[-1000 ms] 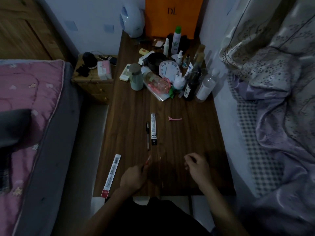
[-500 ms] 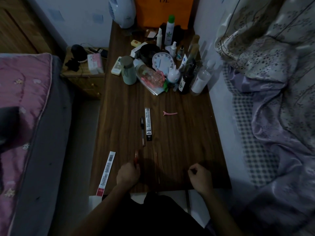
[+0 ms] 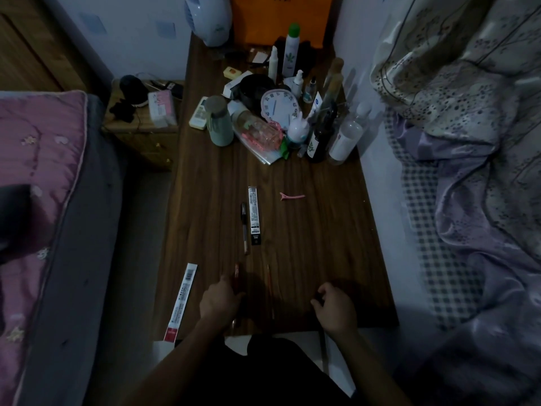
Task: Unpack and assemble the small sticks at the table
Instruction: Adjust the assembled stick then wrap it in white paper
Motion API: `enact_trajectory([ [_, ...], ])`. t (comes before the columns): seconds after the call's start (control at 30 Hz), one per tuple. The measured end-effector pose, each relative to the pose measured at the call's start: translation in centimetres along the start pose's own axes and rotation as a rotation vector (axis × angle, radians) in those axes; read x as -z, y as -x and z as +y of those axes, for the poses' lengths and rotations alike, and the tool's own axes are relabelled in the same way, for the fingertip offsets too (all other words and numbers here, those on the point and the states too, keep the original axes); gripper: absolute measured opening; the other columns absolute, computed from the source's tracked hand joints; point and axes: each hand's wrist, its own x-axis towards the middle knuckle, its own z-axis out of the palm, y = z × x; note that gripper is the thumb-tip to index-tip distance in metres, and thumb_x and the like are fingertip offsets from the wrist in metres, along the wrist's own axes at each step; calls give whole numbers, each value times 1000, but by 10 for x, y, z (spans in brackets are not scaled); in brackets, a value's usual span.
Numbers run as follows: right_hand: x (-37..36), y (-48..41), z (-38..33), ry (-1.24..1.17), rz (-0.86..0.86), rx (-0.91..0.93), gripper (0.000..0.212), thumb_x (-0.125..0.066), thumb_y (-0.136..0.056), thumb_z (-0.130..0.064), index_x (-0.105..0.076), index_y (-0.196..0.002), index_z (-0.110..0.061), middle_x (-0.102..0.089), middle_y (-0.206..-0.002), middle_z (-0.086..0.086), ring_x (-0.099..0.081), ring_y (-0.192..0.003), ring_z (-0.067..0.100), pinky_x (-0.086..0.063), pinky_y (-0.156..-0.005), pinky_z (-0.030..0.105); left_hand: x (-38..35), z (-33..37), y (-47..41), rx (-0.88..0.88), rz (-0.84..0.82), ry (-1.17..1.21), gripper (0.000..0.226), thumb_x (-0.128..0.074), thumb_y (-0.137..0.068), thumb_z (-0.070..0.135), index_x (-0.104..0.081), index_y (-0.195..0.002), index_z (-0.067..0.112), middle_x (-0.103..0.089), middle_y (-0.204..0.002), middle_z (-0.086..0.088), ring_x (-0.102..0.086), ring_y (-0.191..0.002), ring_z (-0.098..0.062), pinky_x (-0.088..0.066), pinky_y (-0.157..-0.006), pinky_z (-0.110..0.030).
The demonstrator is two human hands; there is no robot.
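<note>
My left hand (image 3: 220, 300) rests near the table's front edge, closed around a red pen barrel (image 3: 236, 273) that points away from me. Just right of it a thin red refill stick (image 3: 270, 288) lies lengthwise on the wood. My right hand (image 3: 336, 310) hovers at the front right with fingers curled; the dim light hides whether it pinches anything. Further out lie a dark pen (image 3: 244, 228) and a black-and-white refill packet (image 3: 254, 219), side by side. A white-and-red packet (image 3: 182, 300) lies at the front left edge.
A pink hair clip (image 3: 292, 196) lies right of the packet on the dark wooden table (image 3: 336, 230). Bottles, a round clock (image 3: 276, 106), a green cup (image 3: 220, 121) and other clutter crowd the far half. Beds flank both sides; a nightstand (image 3: 143, 127) stands far left.
My right hand has drawn back toward the front right edge. My left hand shifted slightly left, and the red pen barrel turned to point straight away. The camera tilted a little.
</note>
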Motion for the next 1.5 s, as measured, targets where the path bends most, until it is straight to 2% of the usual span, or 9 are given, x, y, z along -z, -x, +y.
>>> enact_trajectory([
  [0.3, -2, -4, 1, 56, 21, 44, 10, -63, -93, -22, -68, -100, -16, -70, -100, 3, -64, -89, 18, -52, -73, 31, -5, 24, 4, -162, 149, -108, 40, -49, -89, 46, -56, -119, 21, -69, -104, -4, -68, -90, -25, -54, -71, -35],
  [0.53, 0, -6, -6, 118, 11, 102, 10, -60, -93, -17, -68, -99, -18, -64, -101, 1, -63, -87, 18, -54, -72, 33, -25, 54, 3, -224, 3, -96, 32, -51, -91, 46, -61, -107, 21, -71, -98, -1, -69, -87, -20, -58, -76, -36],
  [0.7, 3, -8, -7, 145, -30, 107, 12, -53, -96, -18, -65, -92, -18, -61, -99, 1, -58, -83, 17, -50, -73, 35, -32, 62, 1, -213, -11, -103, 24, -56, -90, 44, -64, -99, 23, -72, -89, 4, -67, -72, -11, -55, -66, -30],
  [0.9, 13, -6, -17, -136, -3, 65, 7, -62, -93, -10, -68, -93, -14, -67, -94, -1, -63, -88, 15, -51, -76, 26, -33, 68, -2, -195, -58, -83, 11, -56, -91, 32, -64, -86, 26, -69, -78, 7, -66, -67, -7, -59, -65, -29],
  [0.97, 20, -5, -25, -249, 14, 42, 11, -63, -94, -11, -69, -100, -18, -65, -96, -9, -61, -93, 8, -45, -76, 17, -33, 70, -3, -188, -71, -86, 14, -54, -91, 29, -64, -82, 26, -70, -77, 5, -67, -67, -9, -61, -68, -33],
  [1.07, 35, -5, -37, -354, -7, -19, 20, -58, -98, -20, -65, -113, -31, -58, -102, -20, -57, -99, 2, -45, -81, 19, -29, 71, -1, -234, -111, -28, 11, -55, -87, 33, -64, -84, 28, -68, -74, 7, -66, -65, -6, -61, -65, -32],
  [1.2, 57, -6, -62, -528, 4, -71, 19, -61, -96, -24, -64, -93, -43, -67, -96, -16, -67, -84, 2, -53, -71, 24, -15, 74, 6, -312, -101, 124, 23, -48, -89, 32, -67, -93, 19, -72, -84, -4, -69, -75, -18, -58, -70, -38],
  [1.33, 73, 1, -90, -793, 47, -65, 20, -68, -91, -17, -71, -85, -36, -73, -89, -10, -71, -77, 4, -57, -74, 30, 8, 78, 24, -394, -72, 279, 26, -44, -95, 20, -56, -72, 21, -67, -74, -4, -60, -64, -15, -52, -68, -44],
  [1.5, 93, 19, -119, -1033, 15, -17, 26, -70, -89, -11, -76, -83, -35, -74, -87, -9, -69, -84, 14, -54, -70, 27, 41, 82, 54, -497, -38, 394, 30, -42, -101, 30, -58, -76, 27, -61, -65, 10, -62, -64, -7, -43, -63, -24],
])
